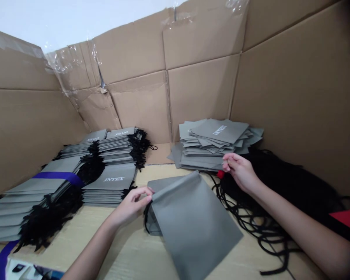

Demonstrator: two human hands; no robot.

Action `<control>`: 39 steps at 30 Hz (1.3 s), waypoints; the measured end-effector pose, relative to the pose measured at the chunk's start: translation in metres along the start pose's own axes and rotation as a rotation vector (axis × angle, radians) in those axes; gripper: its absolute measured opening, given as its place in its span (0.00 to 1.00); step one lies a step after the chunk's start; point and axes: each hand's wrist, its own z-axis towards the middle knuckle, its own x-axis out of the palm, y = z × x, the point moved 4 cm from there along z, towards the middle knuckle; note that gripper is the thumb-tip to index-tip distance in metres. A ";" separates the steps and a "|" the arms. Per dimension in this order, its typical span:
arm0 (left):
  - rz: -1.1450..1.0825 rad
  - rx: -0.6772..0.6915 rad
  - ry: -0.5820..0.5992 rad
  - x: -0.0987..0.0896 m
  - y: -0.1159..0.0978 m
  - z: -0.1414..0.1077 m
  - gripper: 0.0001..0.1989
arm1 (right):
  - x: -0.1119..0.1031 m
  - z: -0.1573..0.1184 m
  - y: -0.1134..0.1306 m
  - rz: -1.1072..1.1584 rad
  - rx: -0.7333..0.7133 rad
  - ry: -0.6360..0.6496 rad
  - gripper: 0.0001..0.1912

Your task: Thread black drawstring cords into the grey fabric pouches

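Observation:
A grey fabric pouch (198,221) hangs tilted in front of me, its plain side showing. My left hand (135,204) pinches it by the top left corner, at the hemmed edge. More grey fabric (160,182) and a loop of black cord (146,219) lie behind the pouch. My right hand (240,171) is closed in a pinch, up and to the right of the pouch; whatever is between its fingertips is too small to make out. Just beyond it sits a loose stack of grey INTEX pouches (218,132). Beside it, black cords (280,186) lie heaped.
Cardboard walls (204,85) enclose the work surface (125,249) at the back and sides. At left stand neat stacks of INTEX pouches with black cords (109,184), some under a purple strap (58,177). Loose cord ends (259,233) trail at right, near a red piece (348,219).

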 end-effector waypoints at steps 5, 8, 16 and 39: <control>-0.265 -0.097 -0.126 -0.015 0.006 -0.002 0.12 | -0.016 0.008 0.016 -0.114 -0.086 -0.064 0.17; -0.433 -0.132 -0.064 -0.009 0.011 -0.001 0.12 | -0.021 0.008 0.026 -0.132 -0.123 -0.082 0.14; -0.477 -0.162 -0.010 -0.014 0.024 0.000 0.13 | -0.045 0.013 0.039 -0.228 -0.198 -0.111 0.08; -0.003 -0.320 -0.109 -0.026 0.039 -0.001 0.21 | -0.055 0.015 0.038 -0.131 -0.119 -0.134 0.06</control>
